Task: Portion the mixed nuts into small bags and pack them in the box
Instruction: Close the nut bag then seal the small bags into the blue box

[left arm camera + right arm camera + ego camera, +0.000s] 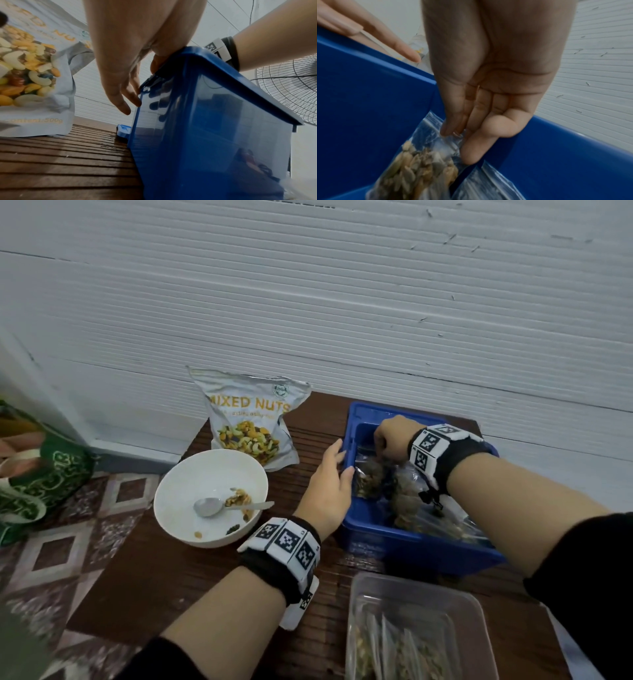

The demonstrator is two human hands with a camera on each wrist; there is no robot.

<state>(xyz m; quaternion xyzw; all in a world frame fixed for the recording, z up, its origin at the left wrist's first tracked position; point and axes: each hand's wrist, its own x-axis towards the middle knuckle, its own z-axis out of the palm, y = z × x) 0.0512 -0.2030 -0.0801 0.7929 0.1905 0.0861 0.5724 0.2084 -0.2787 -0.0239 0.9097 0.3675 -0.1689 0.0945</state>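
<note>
A blue plastic box [407,546] stands on the right of the wooden table. My right hand [388,441] reaches down into it and pinches the top edge of a small clear bag of nuts [369,481] between thumb and fingers. In the right wrist view the right hand [458,138] holds that bag [423,169] upright beside the box's wall, with another filled bag [488,186] next to it. My left hand [330,474] lies with straight fingers [120,97] against the outer left wall of the box [214,135], thumb on the rim.
The mixed nuts pouch [250,419] stands against the wall behind a white bowl [191,474], which holds a spoon [219,505] and a few nuts. A clear tub [424,587] with several bags sits at the near right. A fan [288,88] stands beyond the box.
</note>
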